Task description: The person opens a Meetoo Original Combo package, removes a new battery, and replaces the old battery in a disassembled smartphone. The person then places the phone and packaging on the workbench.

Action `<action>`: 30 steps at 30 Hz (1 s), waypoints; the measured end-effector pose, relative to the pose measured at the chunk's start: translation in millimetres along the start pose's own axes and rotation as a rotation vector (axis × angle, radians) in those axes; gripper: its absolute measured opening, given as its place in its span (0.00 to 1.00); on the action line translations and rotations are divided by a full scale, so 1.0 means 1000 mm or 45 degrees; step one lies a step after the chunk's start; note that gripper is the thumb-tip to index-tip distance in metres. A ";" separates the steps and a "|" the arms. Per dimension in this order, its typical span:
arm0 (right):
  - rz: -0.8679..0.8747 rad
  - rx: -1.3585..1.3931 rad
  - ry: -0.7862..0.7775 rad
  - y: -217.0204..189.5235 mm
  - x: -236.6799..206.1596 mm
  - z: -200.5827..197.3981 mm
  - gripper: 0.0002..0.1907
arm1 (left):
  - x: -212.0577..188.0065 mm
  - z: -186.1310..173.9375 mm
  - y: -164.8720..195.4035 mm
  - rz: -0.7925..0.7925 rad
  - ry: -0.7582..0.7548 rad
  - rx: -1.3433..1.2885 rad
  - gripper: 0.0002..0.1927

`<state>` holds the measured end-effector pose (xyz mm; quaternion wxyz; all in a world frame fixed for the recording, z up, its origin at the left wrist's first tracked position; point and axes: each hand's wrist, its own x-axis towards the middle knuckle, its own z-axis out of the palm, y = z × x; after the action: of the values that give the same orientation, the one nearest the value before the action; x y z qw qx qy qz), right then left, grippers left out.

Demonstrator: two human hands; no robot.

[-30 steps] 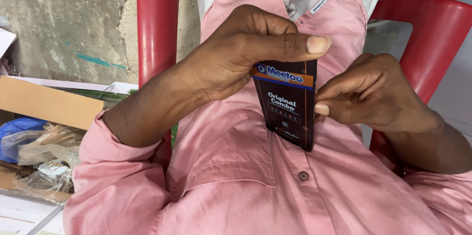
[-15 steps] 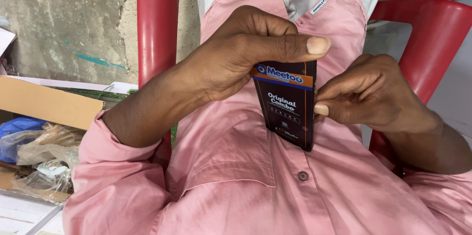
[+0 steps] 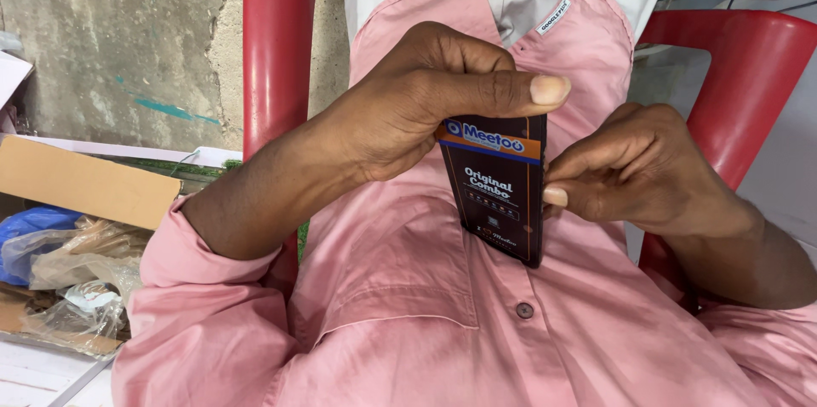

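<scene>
Our left hand (image 3: 408,109) and right hand (image 3: 638,169) pinch a slim black box (image 3: 498,190), long axis running twelve to six o'clock.

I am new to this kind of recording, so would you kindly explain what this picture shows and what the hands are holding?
There is no machine here, only a person's two bare hands, filmed by a single camera worn on the head. The picture shows a pink shirt and a red plastic chair behind it. The hand on the picture's left grips a small dark box at its top, with the thumb laid flat along the top edge. The hand on the picture's right pinches the box's right edge with its fingers. The box is upright in front of the chest, printed face towards the camera. At the far left lie a cardboard flap and some crumpled plastic bags, beside a rough grey wall.
</scene>
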<state>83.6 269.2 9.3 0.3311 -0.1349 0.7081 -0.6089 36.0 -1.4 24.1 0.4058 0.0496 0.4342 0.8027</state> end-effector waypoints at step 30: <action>-0.005 0.048 0.006 -0.003 -0.002 0.001 0.07 | -0.002 0.004 0.002 0.010 0.001 -0.013 0.18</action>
<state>84.9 269.0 12.2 0.3307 -0.1287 0.6970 -0.6231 37.4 -1.0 28.3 0.4027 0.0488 0.4302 0.8064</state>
